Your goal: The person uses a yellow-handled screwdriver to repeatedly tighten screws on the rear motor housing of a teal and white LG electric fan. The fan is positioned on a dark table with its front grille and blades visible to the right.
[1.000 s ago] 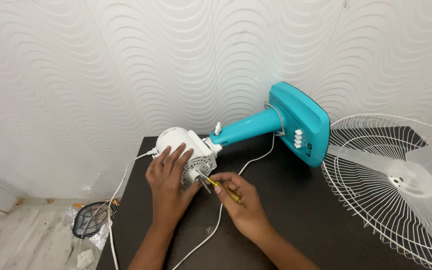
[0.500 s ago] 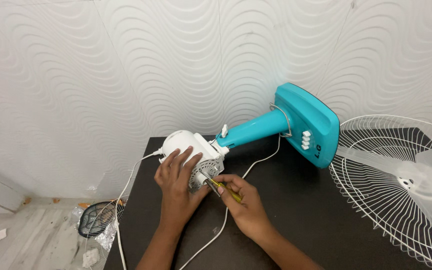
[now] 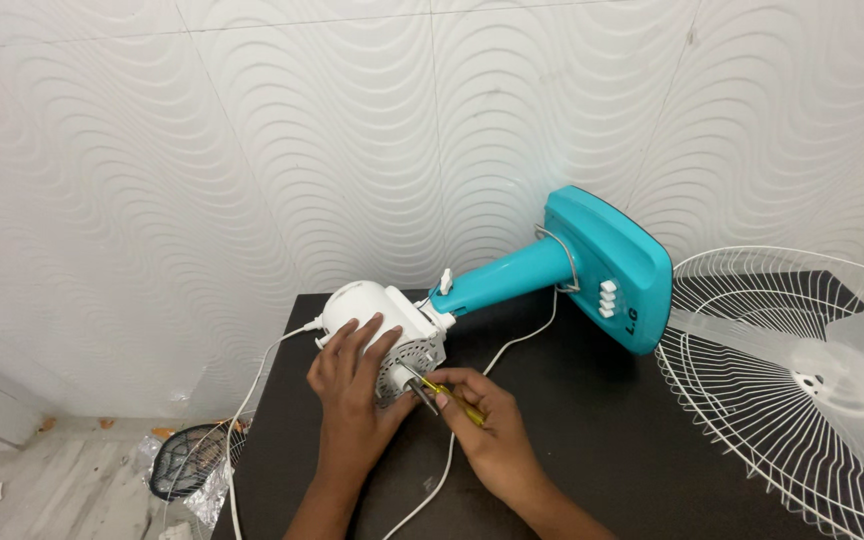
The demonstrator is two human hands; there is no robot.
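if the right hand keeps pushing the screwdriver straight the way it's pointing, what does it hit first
Most likely the perforated front face of the white fan motor housing. The right hand aims the yellow screwdriver up-left, its tip already at that face beside the motor shaft; exact contact is hard to judge.

On the dark tabletop a teal fan stand lies on its side. The left hand steadies its white motor housing, while the right hand holds a yellow-handled screwdriver against the motor face. A white wire fan guard rests just beside them.
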